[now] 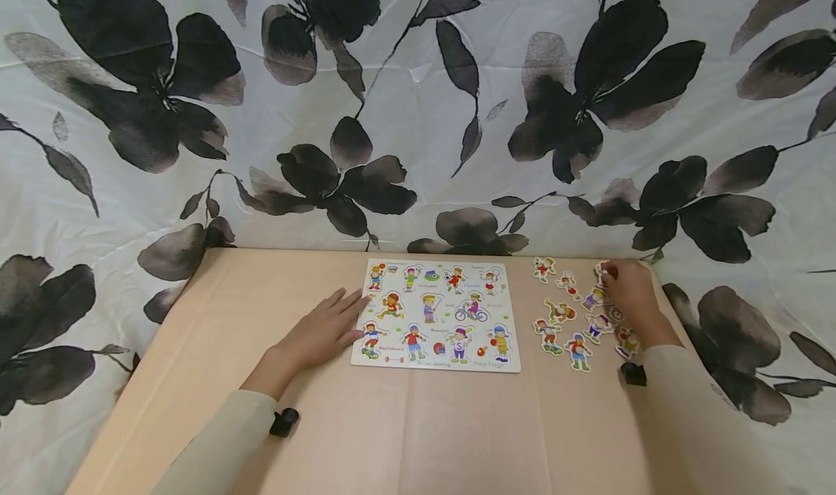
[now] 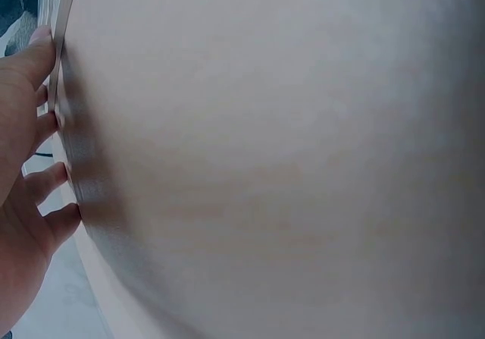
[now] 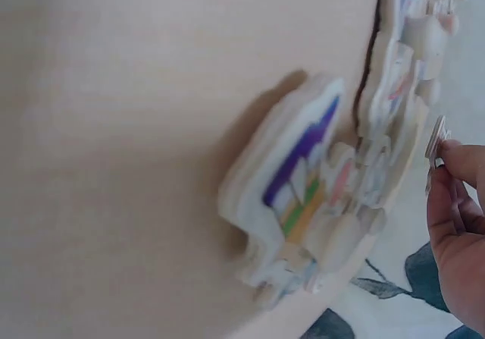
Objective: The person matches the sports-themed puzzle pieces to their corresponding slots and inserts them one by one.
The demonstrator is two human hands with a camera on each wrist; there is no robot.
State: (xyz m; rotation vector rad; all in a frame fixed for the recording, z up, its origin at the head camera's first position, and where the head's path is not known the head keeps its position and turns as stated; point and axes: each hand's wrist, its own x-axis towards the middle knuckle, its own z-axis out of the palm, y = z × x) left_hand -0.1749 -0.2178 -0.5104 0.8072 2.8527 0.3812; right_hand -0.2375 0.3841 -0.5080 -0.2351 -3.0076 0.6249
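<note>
A white picture board (image 1: 503,321) printed with colourful sports figures lies on the table. My left hand (image 1: 323,328) rests at its left edge, fingers spread and mostly straight, with fingertips and thumb on the board's side. In the left wrist view, the thumb of the left hand (image 2: 23,142) is against the board's edge. Over the far right of the table, my right hand (image 1: 633,299) pinches a small figure-shaped puzzle piece (image 3: 436,143) between thumb and index finger. The held piece is seen edge-on in the right wrist view, so its picture is hidden.
Several loose figure pieces lie right of the board, among them one with a blue cap (image 1: 578,352) and a purple-clothed one (image 1: 597,328). The light wooden table (image 1: 457,430) ends at a floral black-and-white cloth (image 1: 444,190) behind and at both sides.
</note>
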